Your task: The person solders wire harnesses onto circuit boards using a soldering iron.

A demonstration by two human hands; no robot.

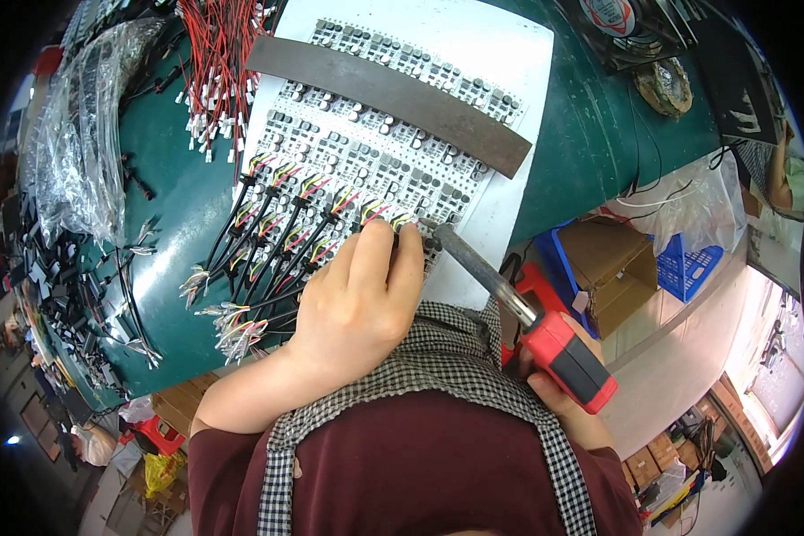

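Note:
My right hand [549, 390] grips a red and black soldering gun [573, 357]. Its long metal barrel points up and left, its tip close to my left fingertips. My left hand [355, 290] is closed over the near edge of a white circuit board panel [366, 147], its fingers pinching a cable end with yellow and red wires [398, 217]. What lies beneath the fingers is hidden. To the left of this hand, several black cables [281, 237] with bared coloured ends lie across the panel's near rows. A dark flat metal bar [393, 96] rests across the panel's far rows.
Red and black wires with white connectors [213, 98] lie beyond the panel's left side on the green table [174, 286]. A clear plastic bag [85, 143] and black parts [62, 304] sit farther left. At right are a fan [630, 27], solder coil [664, 87] and cardboard box [621, 277].

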